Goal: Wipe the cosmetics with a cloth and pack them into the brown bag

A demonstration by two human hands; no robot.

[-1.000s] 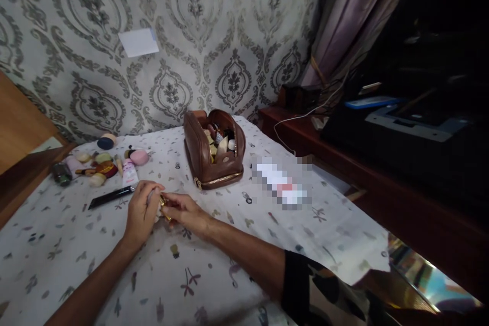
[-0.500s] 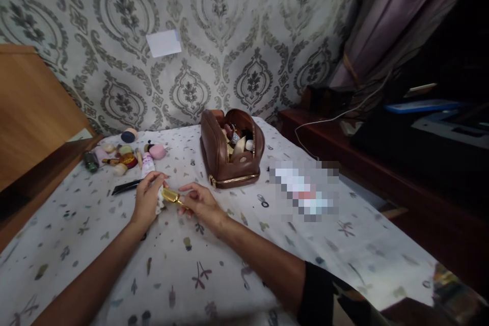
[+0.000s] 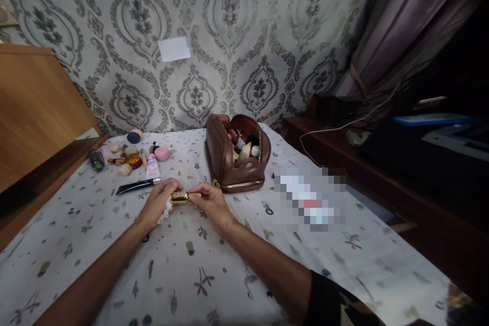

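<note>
The left hand (image 3: pixel 157 205) wraps its fingers around one end of a gold bottle (image 3: pixel 179 197), a white frilled cloth (image 3: pixel 164 213) tucked under the palm, perhaps for grip. The right hand (image 3: pixel 213 206) pinches the narrower end between thumb and fingertips, seemingly to steady it level above the table (image 3: pixel 171 270). Toward the far edge, a brown leather cosmetic bag (image 3: pixel 219 155) stands upright, its open mouth leaving its contents reachable.

the pale wall (image 3: pixel 262 5) has gray curly shapes. a purple curtain (image 3: pixel 412 25) hangs right, near dark red wood (image 3: pixel 300 130). a brown board (image 3: pixel 38 107) stands left. it's dim.
</note>
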